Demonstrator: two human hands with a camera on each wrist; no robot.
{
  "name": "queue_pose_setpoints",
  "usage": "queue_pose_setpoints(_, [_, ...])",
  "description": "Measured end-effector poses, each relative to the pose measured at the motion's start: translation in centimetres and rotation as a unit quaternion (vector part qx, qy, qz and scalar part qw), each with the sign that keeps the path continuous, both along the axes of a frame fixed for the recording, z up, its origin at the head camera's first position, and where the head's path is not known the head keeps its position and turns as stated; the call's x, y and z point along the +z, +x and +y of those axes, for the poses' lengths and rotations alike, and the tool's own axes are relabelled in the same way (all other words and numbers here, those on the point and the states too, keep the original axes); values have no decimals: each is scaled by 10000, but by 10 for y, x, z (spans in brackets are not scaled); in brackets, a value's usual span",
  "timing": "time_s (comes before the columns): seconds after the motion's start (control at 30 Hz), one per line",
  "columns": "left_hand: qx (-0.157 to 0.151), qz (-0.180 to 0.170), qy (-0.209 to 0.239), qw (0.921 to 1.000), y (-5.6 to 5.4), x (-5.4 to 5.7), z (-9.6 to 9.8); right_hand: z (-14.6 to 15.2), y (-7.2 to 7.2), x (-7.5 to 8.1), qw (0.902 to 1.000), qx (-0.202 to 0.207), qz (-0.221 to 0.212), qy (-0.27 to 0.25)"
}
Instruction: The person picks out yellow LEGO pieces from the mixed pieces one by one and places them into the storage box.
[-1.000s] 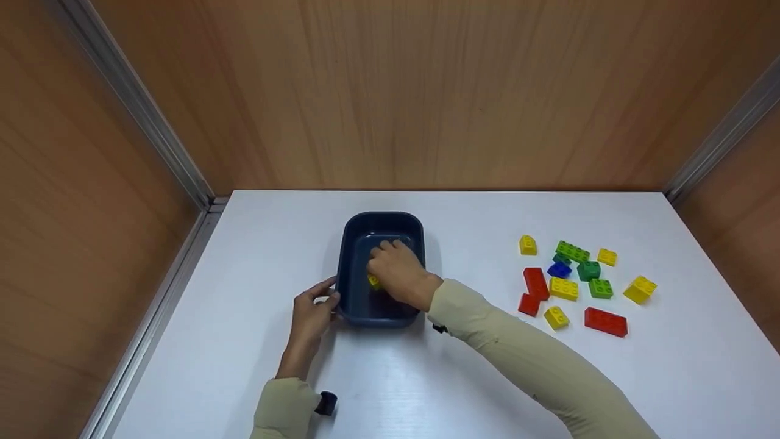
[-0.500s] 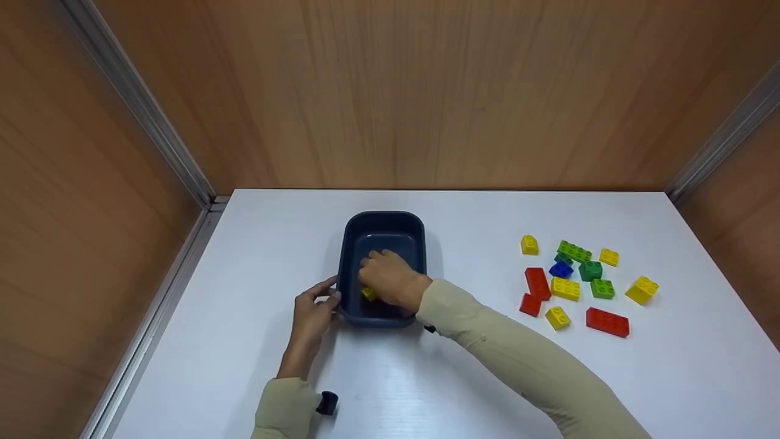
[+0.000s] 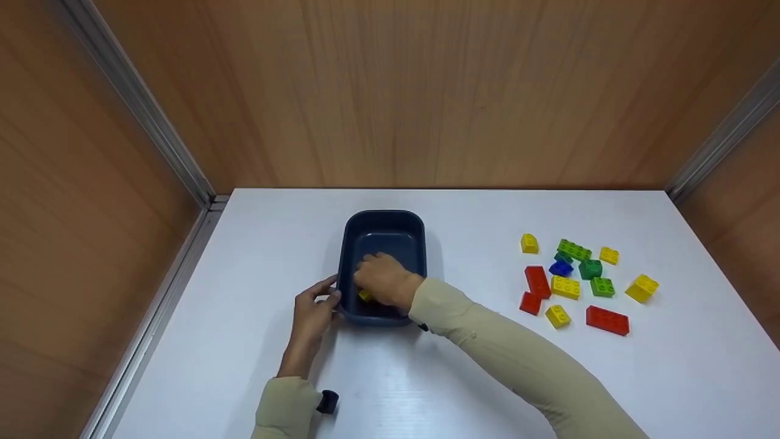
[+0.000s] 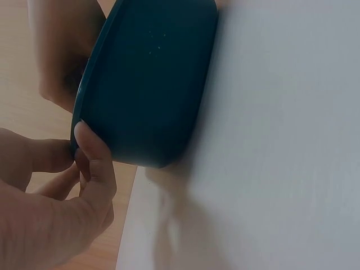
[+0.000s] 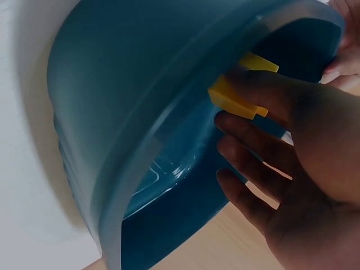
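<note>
A dark blue rectangular tub (image 3: 384, 236) stands on the white table. My left hand (image 3: 312, 318) pinches its rim at the left side, thumb and fingers meeting there in the left wrist view. Inside the tub, my right hand (image 3: 385, 279) reaches down near the left wall. It holds a yellow toy brick (image 5: 233, 102) between thumb and index finger, and yellow shows on both sides of the thumb. The other fingers (image 5: 253, 169) of that hand spread loosely. From above, only a small part of the brick shows beneath the hand.
Several loose toy bricks lie spread on the right of the table (image 3: 463, 390), among them a red brick (image 3: 607, 321), a yellow brick (image 3: 565, 288), a blue brick (image 3: 561, 268) and a green brick (image 3: 602, 288). A wooden panel (image 3: 426, 91) rises behind the table.
My right hand has moved left and slightly toward the near end inside the tub, with the yellow brick. The left hand has stayed at the rim.
</note>
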State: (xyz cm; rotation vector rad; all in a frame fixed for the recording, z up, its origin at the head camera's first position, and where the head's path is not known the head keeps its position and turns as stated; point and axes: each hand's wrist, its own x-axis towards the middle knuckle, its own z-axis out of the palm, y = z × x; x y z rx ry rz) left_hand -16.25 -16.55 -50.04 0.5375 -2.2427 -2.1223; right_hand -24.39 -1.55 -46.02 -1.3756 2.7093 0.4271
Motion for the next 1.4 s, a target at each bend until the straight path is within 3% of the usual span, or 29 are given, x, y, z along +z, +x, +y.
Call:
queue_pose_setpoints(0.83, [11, 34, 74, 10000, 0, 1, 0, -4, 4, -7, 9997, -23, -46, 256])
queue_pose_setpoints(1.0, [66, 59, 62, 9999, -1, 0, 1, 1, 4, -1, 9999, -37, -163, 39])
queue_pose_setpoints(1.4, [58, -26, 26, 10000, -1, 0, 0, 33, 2, 14, 9930, -80, -438, -1094])
